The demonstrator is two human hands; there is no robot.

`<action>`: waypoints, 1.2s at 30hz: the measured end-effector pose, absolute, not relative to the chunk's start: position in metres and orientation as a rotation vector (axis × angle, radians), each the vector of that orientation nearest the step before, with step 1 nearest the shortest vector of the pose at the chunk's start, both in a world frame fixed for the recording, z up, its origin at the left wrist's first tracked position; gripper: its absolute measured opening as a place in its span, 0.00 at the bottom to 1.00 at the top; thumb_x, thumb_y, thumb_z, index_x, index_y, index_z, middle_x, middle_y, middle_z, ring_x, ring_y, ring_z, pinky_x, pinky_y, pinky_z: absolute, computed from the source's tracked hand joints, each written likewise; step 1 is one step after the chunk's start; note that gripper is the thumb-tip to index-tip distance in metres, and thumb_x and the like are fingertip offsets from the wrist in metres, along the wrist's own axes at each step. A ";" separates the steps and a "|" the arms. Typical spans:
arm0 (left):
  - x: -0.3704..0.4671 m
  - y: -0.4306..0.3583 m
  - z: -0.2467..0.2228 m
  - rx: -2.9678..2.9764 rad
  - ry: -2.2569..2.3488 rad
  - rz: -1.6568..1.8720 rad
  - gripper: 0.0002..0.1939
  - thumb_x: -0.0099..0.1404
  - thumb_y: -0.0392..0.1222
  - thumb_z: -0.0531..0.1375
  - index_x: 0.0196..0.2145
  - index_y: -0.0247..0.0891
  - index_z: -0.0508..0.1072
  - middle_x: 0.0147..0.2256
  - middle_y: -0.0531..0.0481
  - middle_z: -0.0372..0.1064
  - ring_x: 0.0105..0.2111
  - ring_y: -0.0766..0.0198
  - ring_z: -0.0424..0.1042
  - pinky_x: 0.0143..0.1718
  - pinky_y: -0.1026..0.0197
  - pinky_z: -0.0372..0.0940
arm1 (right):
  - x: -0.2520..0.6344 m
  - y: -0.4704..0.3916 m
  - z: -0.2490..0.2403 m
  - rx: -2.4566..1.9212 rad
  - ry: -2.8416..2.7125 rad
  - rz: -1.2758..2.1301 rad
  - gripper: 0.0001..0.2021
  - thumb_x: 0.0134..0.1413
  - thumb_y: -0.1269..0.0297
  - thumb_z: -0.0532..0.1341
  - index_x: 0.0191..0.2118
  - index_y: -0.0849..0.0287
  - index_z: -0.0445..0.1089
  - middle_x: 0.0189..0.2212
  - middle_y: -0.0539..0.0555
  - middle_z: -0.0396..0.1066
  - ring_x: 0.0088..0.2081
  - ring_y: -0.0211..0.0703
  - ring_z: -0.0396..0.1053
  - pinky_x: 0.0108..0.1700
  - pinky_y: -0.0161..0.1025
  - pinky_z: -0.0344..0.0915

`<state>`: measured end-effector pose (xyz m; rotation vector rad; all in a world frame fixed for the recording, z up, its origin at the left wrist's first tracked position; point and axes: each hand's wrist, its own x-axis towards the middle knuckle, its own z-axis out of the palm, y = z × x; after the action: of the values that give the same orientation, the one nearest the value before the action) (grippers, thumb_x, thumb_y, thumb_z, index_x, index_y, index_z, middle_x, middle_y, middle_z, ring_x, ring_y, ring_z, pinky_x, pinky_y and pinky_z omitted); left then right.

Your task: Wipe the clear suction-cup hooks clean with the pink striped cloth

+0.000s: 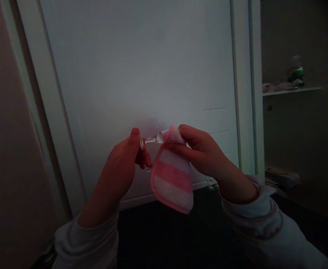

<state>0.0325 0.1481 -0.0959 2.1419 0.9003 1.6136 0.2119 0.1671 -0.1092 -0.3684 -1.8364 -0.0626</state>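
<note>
A small clear glass piece (152, 140) with a flared end and a narrow stem lies sideways between my hands. My left hand (124, 158) grips its flared left end between thumb and fingers. The right part of the glass is wrapped in a pink and white striped cloth (172, 175), which hangs down below it. My right hand (199, 147) is closed on the top of the cloth, pinching it around the glass. The glass's far end is hidden under the cloth and fingers.
A white panel door (141, 67) with embossed hearts stands upright just beyond my hands. At the right, a shelf (292, 90) holds a bottle (296, 73) with a green label and some small items. Below it, a pale package (283, 176) sits low down. The floor (175, 239) is dark.
</note>
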 end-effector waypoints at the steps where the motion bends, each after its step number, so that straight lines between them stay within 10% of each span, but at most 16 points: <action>1: 0.033 0.148 -0.096 2.136 0.900 1.615 0.27 0.65 0.62 0.44 0.21 0.40 0.62 0.15 0.55 0.63 0.18 0.67 0.63 0.23 0.63 0.60 | 0.211 0.167 -0.109 -0.368 -1.832 -0.052 0.11 0.54 0.69 0.60 0.23 0.58 0.58 0.22 0.45 0.54 0.25 0.35 0.53 0.28 0.35 0.51; 14: 0.030 0.147 -0.099 2.210 0.543 1.836 0.17 0.55 0.42 0.66 0.43 0.41 0.72 0.32 0.54 0.73 0.25 0.71 0.70 0.26 0.70 0.67 | 0.209 0.169 -0.111 -0.318 -1.674 0.319 0.07 0.52 0.63 0.60 0.26 0.58 0.64 0.22 0.46 0.58 0.25 0.34 0.56 0.25 0.33 0.52; 36: 0.014 0.139 -0.099 2.936 0.905 2.023 0.20 0.61 0.39 0.62 0.51 0.49 0.70 0.46 0.54 0.71 0.34 0.67 0.70 0.37 0.66 0.66 | 0.207 0.168 -0.110 -0.242 -1.701 0.608 0.06 0.50 0.63 0.62 0.30 0.60 0.68 0.24 0.47 0.63 0.24 0.33 0.59 0.24 0.30 0.56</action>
<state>0.0140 0.1391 -0.0990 2.9357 0.9052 2.0230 0.2067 0.1680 -0.1097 -0.2416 -1.7009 0.6082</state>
